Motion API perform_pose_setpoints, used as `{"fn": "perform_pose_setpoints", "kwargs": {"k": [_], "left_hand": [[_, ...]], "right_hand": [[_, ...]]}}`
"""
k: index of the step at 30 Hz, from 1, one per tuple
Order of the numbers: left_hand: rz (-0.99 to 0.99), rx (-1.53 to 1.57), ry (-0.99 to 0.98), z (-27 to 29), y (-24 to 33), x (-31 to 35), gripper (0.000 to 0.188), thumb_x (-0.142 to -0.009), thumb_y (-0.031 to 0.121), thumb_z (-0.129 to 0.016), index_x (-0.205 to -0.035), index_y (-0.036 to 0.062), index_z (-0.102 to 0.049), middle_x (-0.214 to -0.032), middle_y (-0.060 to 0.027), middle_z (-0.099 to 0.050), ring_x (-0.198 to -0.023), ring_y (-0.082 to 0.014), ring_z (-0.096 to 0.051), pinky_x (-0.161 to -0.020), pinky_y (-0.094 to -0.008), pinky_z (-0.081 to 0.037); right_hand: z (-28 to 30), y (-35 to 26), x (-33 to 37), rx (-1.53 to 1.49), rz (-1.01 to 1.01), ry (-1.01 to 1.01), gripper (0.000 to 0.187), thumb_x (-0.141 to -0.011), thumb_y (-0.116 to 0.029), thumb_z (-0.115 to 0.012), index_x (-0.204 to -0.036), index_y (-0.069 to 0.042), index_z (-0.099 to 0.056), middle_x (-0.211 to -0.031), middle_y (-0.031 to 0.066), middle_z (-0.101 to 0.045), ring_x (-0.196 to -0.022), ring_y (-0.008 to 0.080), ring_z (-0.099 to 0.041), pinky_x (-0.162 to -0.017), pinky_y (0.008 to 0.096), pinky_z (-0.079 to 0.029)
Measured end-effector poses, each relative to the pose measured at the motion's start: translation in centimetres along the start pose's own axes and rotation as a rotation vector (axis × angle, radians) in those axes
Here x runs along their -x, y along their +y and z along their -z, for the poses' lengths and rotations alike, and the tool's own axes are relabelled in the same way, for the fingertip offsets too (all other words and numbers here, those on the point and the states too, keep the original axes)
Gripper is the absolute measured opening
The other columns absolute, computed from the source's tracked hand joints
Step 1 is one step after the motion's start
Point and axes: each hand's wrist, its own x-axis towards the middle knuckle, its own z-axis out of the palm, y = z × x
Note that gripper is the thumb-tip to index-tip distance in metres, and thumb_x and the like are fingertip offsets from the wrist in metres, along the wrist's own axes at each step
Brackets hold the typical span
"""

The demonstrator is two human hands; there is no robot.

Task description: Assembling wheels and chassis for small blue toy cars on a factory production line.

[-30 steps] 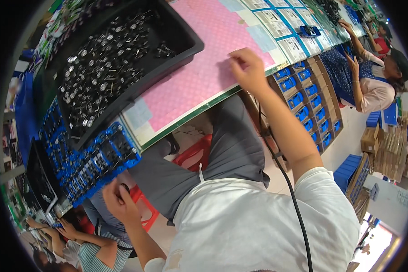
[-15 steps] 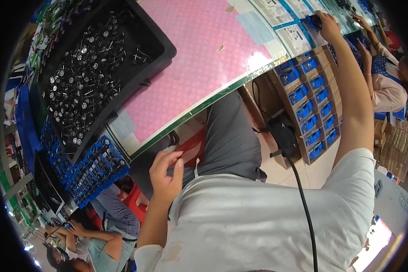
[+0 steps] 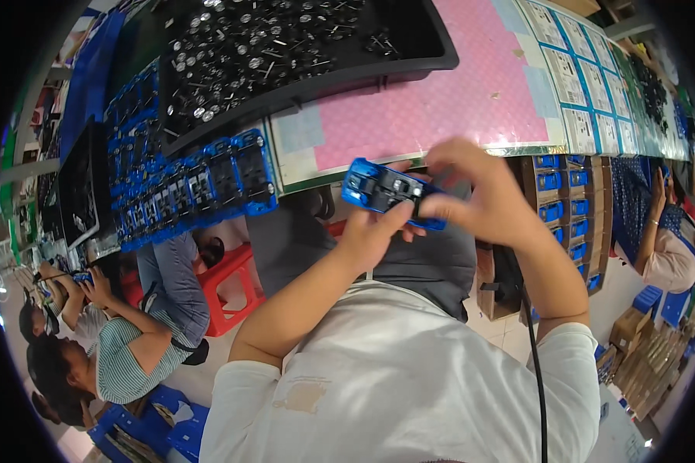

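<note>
Worktable [image 3: 292,166] with pink matting [image 3: 424,116] bears a black tray [image 3: 332,89]. The right hand [image 3: 478,193] is blurred, its grip impossible to tell; just beside it, the left hand [image 3: 374,239] clasps a blue toy car [image 3: 384,190], above the lap [image 3: 293,239] near the worktable's edge. Small wheeled axles [image 3: 247,58] heap the tray.

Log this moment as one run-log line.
left hand: holds blue toy car | right hand: blurred, at car's right end | car: dark side up | black tray: holds small parts | pink mat: beside tray
</note>
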Motion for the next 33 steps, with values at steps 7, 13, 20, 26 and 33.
{"fn": "perform_pose_setpoints", "kwargs": {"k": [7, 13, 20, 26, 33], "left_hand": [[0.005, -0.06, 0.145, 3.7, 1.6, 4.8, 0.048, -0.097, 0.017, -0.061, -0.14, 0.0082, -0.041, -0.112, -0.0114, -0.065, -0.078, -0.0158, -0.065, -0.062, -0.0278, -0.054], [-0.019, -0.012, 0.204, 5.0, 1.0, 7.4, 0.047, -0.096, 0.009, -0.064, -0.138, 0.0047, -0.043, -0.099, -0.0054, -0.066, -0.071, -0.0117, -0.067, -0.056, -0.0221, -0.049], [-0.025, -0.031, 0.206, 6.0, 1.1, 7.4, 0.045, -0.099, 0.015, -0.06, -0.138, 0.0052, -0.04, -0.092, -0.0072, -0.063, -0.072, -0.0133, -0.063, -0.059, -0.0254, -0.051], [-0.145, 0.028, 0.202, 7.2, 1.6, 7.1, 0.038, -0.101, 0.018, -0.058, -0.134, 0.0057, -0.044, -0.1, -0.0093, -0.064, -0.079, -0.0146, -0.065, -0.058, -0.0259, -0.052], [-0.159, 0.123, 0.269, 6.5, 3.0, 6.3, 0.023, -0.099, 0.025, -0.064, -0.108, 0.0046, -0.057, -0.086, -0.0061, -0.067, -0.069, -0.0117, -0.065, -0.061, -0.0263, -0.052]], "right_hand": [[2.7, 2.6, -18.8, 0.65, 0.016, 0.087, 0.034, -0.078, -0.004, -0.073, -0.111, -0.002, -0.069, -0.097, 0.0157, -0.073, -0.091, 0.031, -0.07, -0.081, 0.0373, -0.054], [2.0, 5.9, -24.2, 1.209, -0.017, -0.278, 0.035, -0.064, 0.005, -0.069, -0.099, -0.001, -0.072, -0.094, 0.0209, -0.07, -0.095, 0.0374, -0.068, -0.082, 0.0412, -0.054], [3.1, 7.1, -23.0, 1.009, 0.1, -0.197, 0.039, -0.076, -0.01, -0.075, -0.113, -0.002, -0.069, -0.097, 0.0188, -0.072, -0.09, 0.0341, -0.07, -0.08, 0.0375, -0.054], [-3.1, -3.2, -14.3, 0.308, -0.017, 0.087, 0.047, -0.082, -0.018, -0.077, -0.124, -0.002, -0.063, -0.102, 0.0136, -0.072, -0.093, 0.0193, -0.068, -0.083, 0.0331, -0.054], [-11.0, -3.6, -2.1, 0.24, 0.109, -0.066, 0.053, -0.072, -0.01, -0.085, -0.12, -0.001, -0.063, -0.12, 0.0162, -0.066, -0.113, 0.0348, -0.062, -0.097, 0.0401, -0.05]]}}
